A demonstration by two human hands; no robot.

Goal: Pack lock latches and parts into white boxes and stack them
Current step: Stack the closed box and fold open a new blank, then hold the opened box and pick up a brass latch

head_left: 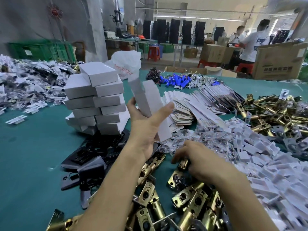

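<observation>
teal surface (33, 147) under everything. white plastic bag (125, 64) with red print sits mid-back. green crates (41, 49) far left by the wall. red stools (153, 53), brown cartons (280, 64), two people in white shirts (250, 45) far right.

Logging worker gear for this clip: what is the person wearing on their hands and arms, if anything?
Nothing is worn that shows. The left hand and right hand have no gloves, and no ring, watch or wristband is visible. Both forearms are uncovered down to the bottom edge of the picture; no sleeve comes into view.
</observation>
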